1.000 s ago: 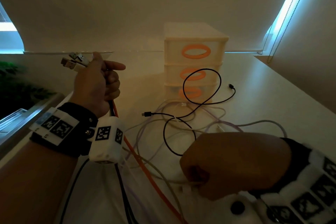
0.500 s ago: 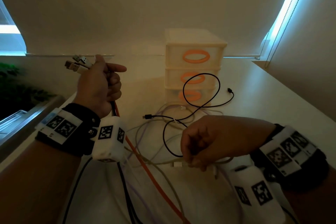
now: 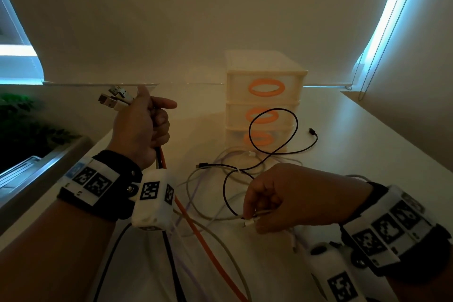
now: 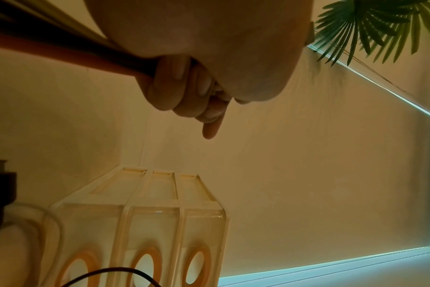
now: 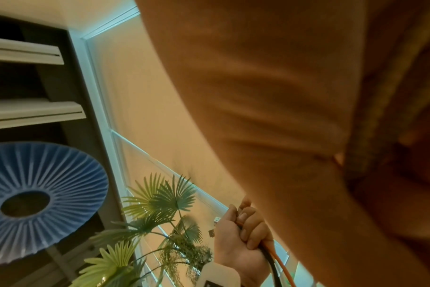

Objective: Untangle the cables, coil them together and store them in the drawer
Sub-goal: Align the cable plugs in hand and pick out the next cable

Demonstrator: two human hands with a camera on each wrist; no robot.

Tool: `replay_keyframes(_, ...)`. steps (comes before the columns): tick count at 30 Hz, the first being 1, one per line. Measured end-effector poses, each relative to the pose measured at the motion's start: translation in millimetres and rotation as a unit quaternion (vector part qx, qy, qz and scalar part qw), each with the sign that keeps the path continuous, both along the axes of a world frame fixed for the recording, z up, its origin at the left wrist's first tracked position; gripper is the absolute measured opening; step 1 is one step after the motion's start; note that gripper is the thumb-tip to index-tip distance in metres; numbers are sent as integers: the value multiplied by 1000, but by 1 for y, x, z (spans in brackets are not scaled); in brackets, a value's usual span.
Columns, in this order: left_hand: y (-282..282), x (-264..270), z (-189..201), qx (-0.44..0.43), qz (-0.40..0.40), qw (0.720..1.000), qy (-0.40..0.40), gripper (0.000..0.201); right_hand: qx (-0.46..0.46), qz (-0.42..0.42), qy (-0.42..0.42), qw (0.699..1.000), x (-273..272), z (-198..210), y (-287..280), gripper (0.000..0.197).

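my left hand (image 3: 141,130) is raised off the table (image 3: 343,154), fingers curled tight round a bundle of cables (image 3: 160,160). their usb plugs (image 3: 115,99) stick out past my thumb on the far side of the fist, and the cords drop out under my palm: an orange cable (image 3: 201,235), a black one and some pale ones, running down toward me. my index finger points out loosely, the other fingers wrap the cords; the left wrist view shows the same fist (image 4: 184,87) with dark and orange cords coming out of it.

my right hand (image 3: 294,196) is low over the table, knuckles up, pinching a white cable (image 3: 220,218) near its small white connector (image 3: 248,223) between thumb and fingertips. the right wrist view is mostly filled by my own palm, so the pinch itself shows only from the head view.

just beyond my right hand lies the loose tangle: a thin black cable (image 3: 273,140) looping up in front of the drawers, with pale grey and lilac cords under it. past that tangle stands the small drawer unit (image 3: 264,103), three drawers with orange ring handles, all pushed in. to the left of my left hand is a green plant (image 3: 22,117).
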State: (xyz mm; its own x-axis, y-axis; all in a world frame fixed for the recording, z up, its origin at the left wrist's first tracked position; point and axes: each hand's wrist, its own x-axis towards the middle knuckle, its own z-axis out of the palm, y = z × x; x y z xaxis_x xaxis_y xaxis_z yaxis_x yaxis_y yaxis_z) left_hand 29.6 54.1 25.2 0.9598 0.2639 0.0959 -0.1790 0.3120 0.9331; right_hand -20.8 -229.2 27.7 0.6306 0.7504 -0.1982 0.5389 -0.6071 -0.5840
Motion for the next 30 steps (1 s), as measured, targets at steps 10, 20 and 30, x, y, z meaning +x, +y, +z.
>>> replay_keyframes(10,-2,-1,-1,7,0,1000,4,61,112,-65,-124,984,1,8,-3,6)
replay_keyframes(20,-12,-9,5,22,-50,998,-18,60,390,-336,-27,857,21,22,8,15)
replay_keyframes(30,-45,-31,10,77,-198,975,-67,54,490,-213,135,835,21,44,62,16)
